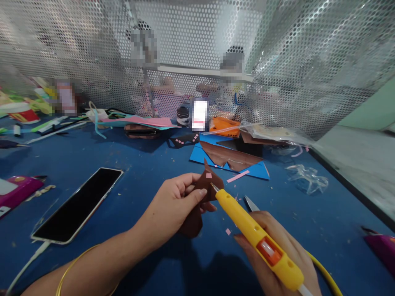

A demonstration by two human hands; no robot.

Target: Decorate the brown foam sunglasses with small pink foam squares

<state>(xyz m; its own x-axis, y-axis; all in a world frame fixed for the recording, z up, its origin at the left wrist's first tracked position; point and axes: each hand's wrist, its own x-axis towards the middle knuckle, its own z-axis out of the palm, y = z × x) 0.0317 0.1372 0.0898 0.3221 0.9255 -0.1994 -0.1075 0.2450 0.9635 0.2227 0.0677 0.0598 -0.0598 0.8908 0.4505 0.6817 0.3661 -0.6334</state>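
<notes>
Pinching brown cutout (211, 196) with left hand (177, 199), gripping soldering iron (245, 218) with right hand (282, 240); at cutout's ten o'clock, unreadable red-white container (24, 114).

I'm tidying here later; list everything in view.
Cutout: one, brown, centre
Tool: one, yellow, centre
Blade: one, silver, centre
Scraps: several, pink, centre
Phone: one, black, left
Cable: one, white, left
Edge objects: two, purple, sides
Mask shape: one, black, back
Sheets: several, blue and brown, back
Spool: one, black and white, back
Holed object: one, orange, back
Plastic: several, clear, right
Clutter: uncounted, multicoloured, back
Mesh: uncounted, grey, behind
Table: one, blue, beneath
Left hand: one, holding cutout
Right hand: one, holding tool
</notes>
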